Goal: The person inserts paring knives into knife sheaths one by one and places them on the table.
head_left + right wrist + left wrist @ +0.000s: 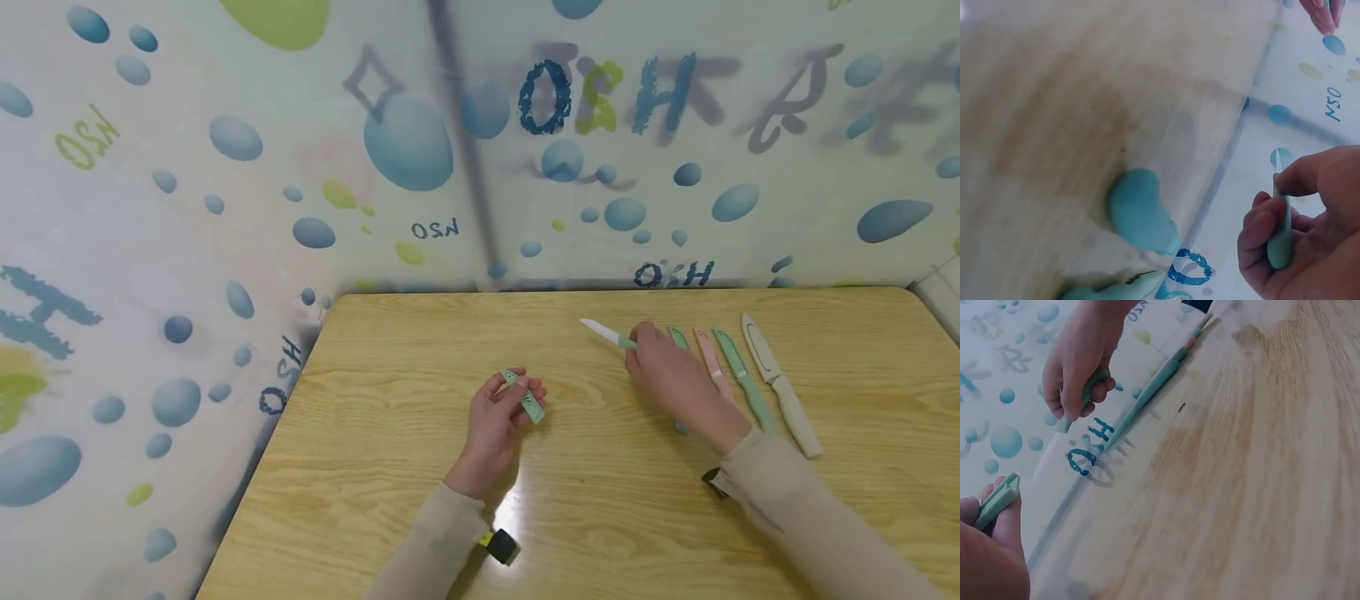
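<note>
My left hand (491, 425) pinches a small mint-green knife sheath (532, 406) between thumb and fingers, above the table's middle; in the left wrist view the end of the sheath (999, 501) faces up. Over to the right, my right hand (671, 373) grips a small knife by its green handle (1280, 247). Its bare white blade (598, 330) points left, toward the far side of the table. The two hands are apart. Under and beside the right hand lies a sheathed green knife (677, 337), partly covered by that hand.
To the right of it lie a sheathed pink knife (710, 357), a longer green knife (741, 371) and a large cream knife (782, 388), roughly side by side. They rest on a wood-grain table (360, 467). A patterned curtain-like wall (517, 192) stands at its back and left.
</note>
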Available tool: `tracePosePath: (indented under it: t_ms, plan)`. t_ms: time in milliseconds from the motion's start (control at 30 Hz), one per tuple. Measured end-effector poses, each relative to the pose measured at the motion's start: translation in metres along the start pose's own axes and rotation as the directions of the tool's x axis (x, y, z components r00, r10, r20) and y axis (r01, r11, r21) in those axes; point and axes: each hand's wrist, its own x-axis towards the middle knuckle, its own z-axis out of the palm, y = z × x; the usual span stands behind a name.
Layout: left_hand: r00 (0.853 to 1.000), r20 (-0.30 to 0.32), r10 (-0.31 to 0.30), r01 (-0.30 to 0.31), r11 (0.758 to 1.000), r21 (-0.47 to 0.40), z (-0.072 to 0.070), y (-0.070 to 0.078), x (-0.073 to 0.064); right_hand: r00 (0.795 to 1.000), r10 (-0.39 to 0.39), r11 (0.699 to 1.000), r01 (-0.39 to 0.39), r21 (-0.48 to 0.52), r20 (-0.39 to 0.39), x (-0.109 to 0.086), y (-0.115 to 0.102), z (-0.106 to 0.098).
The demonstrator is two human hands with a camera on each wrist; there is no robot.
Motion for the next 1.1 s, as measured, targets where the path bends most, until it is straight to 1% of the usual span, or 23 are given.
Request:
tracePosePath:
  t_ms: [133,267,500,600,900,1000,1100]
  plan:
    - [1.0,-0.007,0.0,0.0,1.0,-0.007,0.0,0.0,0.0,0.999,0.017,1.0,-0.017,0.006,0.033,-0.007,0.0,0.002]
    - [1.0,-0.019,-0.003,0.003,1.0,-0.014,-0.001,0.0,0.0,0.999,0.013,1.0,-0.013,-0.001,0.036,-0.013,-0.001,0.002]
    - [0.999,-0.035,-0.008,0.007,1.0,-0.022,-0.001,0.0,0.0,0.999,0.017,0.999,-0.02,0.045,0.05,-0.027,-0.006,-0.002]
    - [0.999,-0.041,-0.015,0.014,1.0,-0.027,-0.001,0.0,0.0,0.999,0.001,0.998,-0.005,0.059,0.052,-0.034,-0.009,-0.003]
    - [0.997,-0.067,-0.027,0.024,0.999,-0.042,0.0,-0.001,0.0,0.999,-0.051,0.997,0.051,0.06,-0.002,-0.052,-0.015,-0.002]
    - [0.996,-0.078,-0.03,0.027,0.998,-0.05,0.001,-0.002,0.0,0.999,-0.051,0.996,0.051,0.078,-0.003,-0.056,-0.016,0.0]
    - [0.995,-0.093,-0.032,0.026,0.998,-0.06,0.002,-0.003,0.001,0.999,-0.044,0.993,0.042,0.11,0.018,-0.06,-0.017,0.002]
